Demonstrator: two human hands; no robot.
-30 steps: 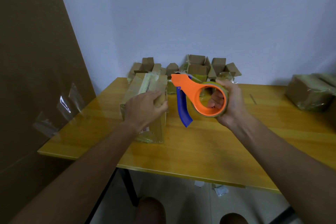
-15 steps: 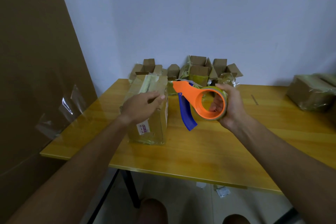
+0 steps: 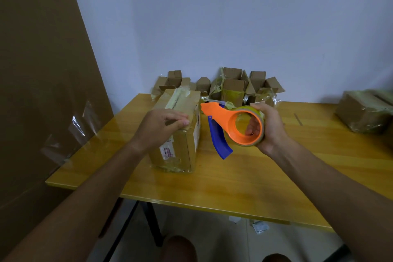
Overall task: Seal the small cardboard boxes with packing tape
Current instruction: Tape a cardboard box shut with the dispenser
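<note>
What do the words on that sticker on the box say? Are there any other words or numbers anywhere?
Sticker on the near side of the box under the left hand: pink and dark print, too blurred to read.
Label on the box's right side: too blurred to read.
Tape dispenser in the right hand: no words visible.
Nothing else shows any writing.
</note>
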